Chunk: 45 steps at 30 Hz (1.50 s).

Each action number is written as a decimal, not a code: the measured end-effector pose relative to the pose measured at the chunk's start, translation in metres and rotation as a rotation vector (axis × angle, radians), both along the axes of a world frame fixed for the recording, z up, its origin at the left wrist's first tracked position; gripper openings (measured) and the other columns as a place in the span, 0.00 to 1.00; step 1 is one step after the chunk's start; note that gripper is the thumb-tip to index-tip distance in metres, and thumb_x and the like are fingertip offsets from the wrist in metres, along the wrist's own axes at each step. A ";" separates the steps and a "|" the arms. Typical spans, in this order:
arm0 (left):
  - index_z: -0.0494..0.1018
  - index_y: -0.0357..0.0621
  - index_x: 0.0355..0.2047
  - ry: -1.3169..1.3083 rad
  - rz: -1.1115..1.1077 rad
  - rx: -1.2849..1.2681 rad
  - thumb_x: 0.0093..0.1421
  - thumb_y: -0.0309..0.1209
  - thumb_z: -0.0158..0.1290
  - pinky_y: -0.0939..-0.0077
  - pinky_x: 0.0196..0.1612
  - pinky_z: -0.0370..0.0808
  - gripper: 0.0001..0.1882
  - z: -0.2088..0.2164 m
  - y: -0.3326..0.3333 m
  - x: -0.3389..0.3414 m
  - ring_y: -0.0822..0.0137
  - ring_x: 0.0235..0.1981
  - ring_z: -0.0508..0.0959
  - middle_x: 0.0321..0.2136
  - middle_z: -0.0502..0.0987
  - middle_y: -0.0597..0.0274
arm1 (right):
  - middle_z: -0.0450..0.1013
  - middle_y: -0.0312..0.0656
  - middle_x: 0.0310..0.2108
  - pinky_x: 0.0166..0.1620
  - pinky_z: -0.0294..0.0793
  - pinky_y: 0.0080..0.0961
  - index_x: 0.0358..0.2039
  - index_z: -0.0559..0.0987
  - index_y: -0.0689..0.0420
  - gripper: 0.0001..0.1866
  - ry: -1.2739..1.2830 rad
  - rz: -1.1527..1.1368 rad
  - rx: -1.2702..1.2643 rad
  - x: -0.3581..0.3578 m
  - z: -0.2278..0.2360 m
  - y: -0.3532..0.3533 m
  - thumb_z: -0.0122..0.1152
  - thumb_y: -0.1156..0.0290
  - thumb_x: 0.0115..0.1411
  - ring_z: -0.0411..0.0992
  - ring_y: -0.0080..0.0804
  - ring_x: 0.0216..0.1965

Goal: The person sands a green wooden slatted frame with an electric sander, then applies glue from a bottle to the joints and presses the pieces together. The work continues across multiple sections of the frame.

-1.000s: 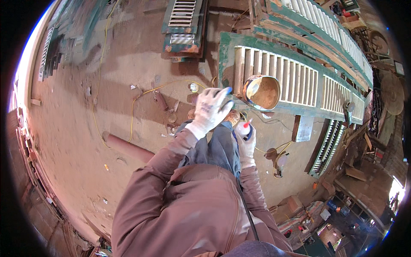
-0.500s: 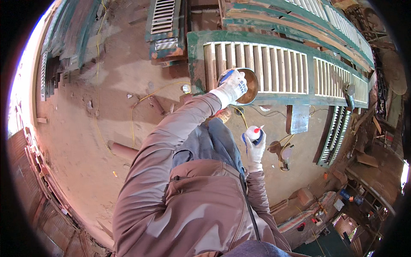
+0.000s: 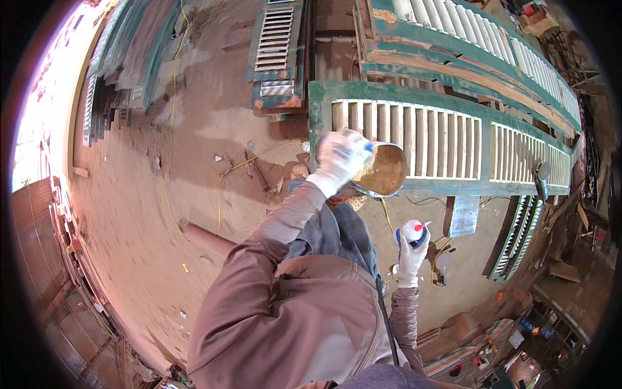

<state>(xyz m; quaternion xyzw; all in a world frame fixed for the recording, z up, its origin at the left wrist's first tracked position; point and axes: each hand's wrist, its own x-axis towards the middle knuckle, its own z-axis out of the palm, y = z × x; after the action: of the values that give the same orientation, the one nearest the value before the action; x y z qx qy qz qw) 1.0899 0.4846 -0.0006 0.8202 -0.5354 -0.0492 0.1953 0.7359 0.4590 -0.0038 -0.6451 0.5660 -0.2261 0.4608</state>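
My left hand (image 3: 342, 157), in a white glove with blue on it, is smeared by motion at the left rim of a round bowl-like container (image 3: 396, 170). The container has a tan-brown inside and a pale rim; whether my fingers grip it is unclear. It overlaps the near edge of a green louvred shutter (image 3: 414, 139) with pale slats. Lower right, my gloved right hand (image 3: 411, 258) is closed around a white squeeze bottle (image 3: 412, 230) with a red collar and thin pointed nozzle, tipped to the right.
More green shutters (image 3: 453, 61) are stacked behind, with others (image 3: 278, 48) at the back left. A grey sheet-covered block (image 3: 463, 216), a louvred panel (image 3: 517, 236) and a power tool (image 3: 442, 266) are at right. A yellow cord (image 3: 173, 129) and brown tube (image 3: 206, 237) lie on the floor.
My left hand has moved left from over the container to its rim, showing more of the brown inside. The whole view has shifted. My right hand keeps holding the bottle.
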 end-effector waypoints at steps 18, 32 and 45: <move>0.52 0.28 0.75 -0.068 0.070 0.222 0.67 0.59 0.51 0.38 0.78 0.40 0.52 -0.072 0.046 0.117 0.40 0.78 0.47 0.77 0.51 0.37 | 0.73 0.47 0.59 0.63 0.73 0.34 0.65 0.69 0.63 0.38 -0.073 -0.026 0.202 0.173 0.052 0.105 0.78 0.74 0.57 0.73 0.34 0.59; 0.53 0.24 0.74 -0.038 -0.153 0.229 0.68 0.64 0.44 0.43 0.80 0.35 0.53 -0.076 0.026 0.112 0.38 0.79 0.44 0.77 0.47 0.34 | 0.77 0.48 0.58 0.61 0.76 0.33 0.64 0.71 0.63 0.38 -0.077 0.049 0.137 0.234 0.052 0.104 0.79 0.77 0.55 0.76 0.34 0.57; 0.53 0.29 0.75 0.027 -0.493 0.216 0.70 0.63 0.44 0.46 0.81 0.38 0.50 -0.081 0.034 0.122 0.44 0.80 0.47 0.77 0.52 0.41 | 0.74 0.52 0.58 0.63 0.73 0.37 0.66 0.68 0.64 0.38 -0.078 0.143 0.022 0.276 -0.008 0.078 0.78 0.69 0.59 0.74 0.40 0.59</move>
<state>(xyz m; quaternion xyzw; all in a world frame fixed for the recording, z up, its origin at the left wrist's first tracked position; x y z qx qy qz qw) 1.2117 0.5189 -0.0815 0.6805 -0.7079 -0.1630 0.0961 1.0123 0.5367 -0.0121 -0.6694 0.5026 -0.2113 0.5045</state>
